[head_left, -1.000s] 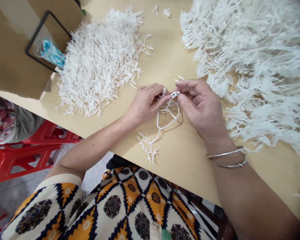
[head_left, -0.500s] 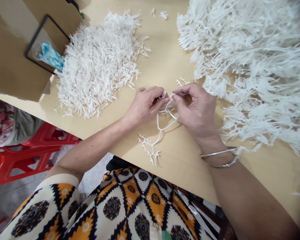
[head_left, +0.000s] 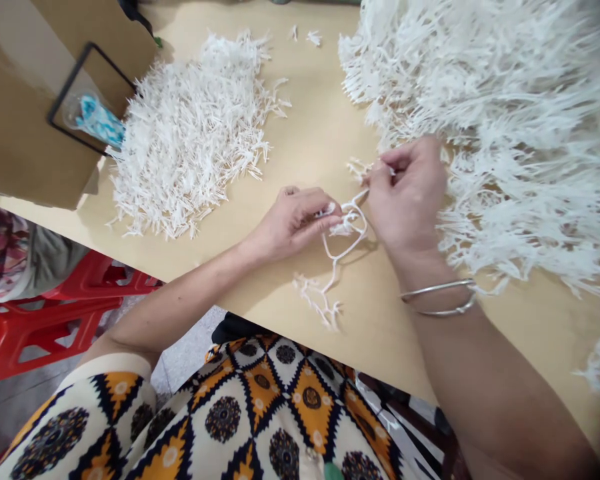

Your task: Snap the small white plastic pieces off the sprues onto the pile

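Note:
A thin white branched plastic sprig [head_left: 336, 259], looped near its middle, stretches between my two hands just above the table. My left hand [head_left: 300, 223] pinches part of it between thumb and fingers, near the loop. My right hand [head_left: 407, 193], with a silver bangle at the wrist, is closed on another length of the sprig up and to the right. One forked end [head_left: 323, 303] hangs toward the table's front edge. Another branched tip [head_left: 359, 167] pokes out beyond my right fingers. Exactly how the strands cross at my left fingertips is hard to make out.
To the left lies a heap of short white sprigs [head_left: 190, 133]. A larger pile of long white strands [head_left: 505, 120] covers the right side. A cardboard box [head_left: 40, 100] with a clear cup of blue-white stuff [head_left: 100, 120] stands at far left, above red stools [head_left: 55, 327].
My right hand has moved up and away from my left, drawing out the strand; the loop between them is wider. My left hand stays pinched on the sprig.

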`<state>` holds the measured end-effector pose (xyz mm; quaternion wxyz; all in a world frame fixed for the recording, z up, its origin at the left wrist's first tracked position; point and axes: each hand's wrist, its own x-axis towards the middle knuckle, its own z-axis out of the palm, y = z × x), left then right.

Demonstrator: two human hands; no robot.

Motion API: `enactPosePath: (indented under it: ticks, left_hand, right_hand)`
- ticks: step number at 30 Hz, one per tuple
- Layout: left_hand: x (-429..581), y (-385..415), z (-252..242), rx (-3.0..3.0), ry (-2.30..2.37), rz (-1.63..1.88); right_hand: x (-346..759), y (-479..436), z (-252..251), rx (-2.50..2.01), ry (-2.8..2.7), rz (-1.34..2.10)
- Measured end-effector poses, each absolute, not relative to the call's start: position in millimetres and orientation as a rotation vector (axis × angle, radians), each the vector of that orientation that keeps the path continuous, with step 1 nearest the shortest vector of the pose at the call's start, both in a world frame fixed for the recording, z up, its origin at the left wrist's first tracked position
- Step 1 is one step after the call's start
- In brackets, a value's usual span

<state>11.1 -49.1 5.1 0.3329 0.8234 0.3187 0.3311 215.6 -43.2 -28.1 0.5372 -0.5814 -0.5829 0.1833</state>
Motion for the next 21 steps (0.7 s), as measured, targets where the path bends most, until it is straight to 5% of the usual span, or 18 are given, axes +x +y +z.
enactPosePath:
  ticks: [11, 21]
  left_hand:
    - [18.8, -50.6, 2.9, 2.065, 0.975, 0.947]
    - [15.8, -54.4, 2.7, 1.851, 1.101, 1.013]
  right_hand:
    - [207.7, -52.6, -8.1, -0.998, -1.484, 0.813]
    - [214.2, -61.7, -3.6, -1.147, -1.554, 0.928]
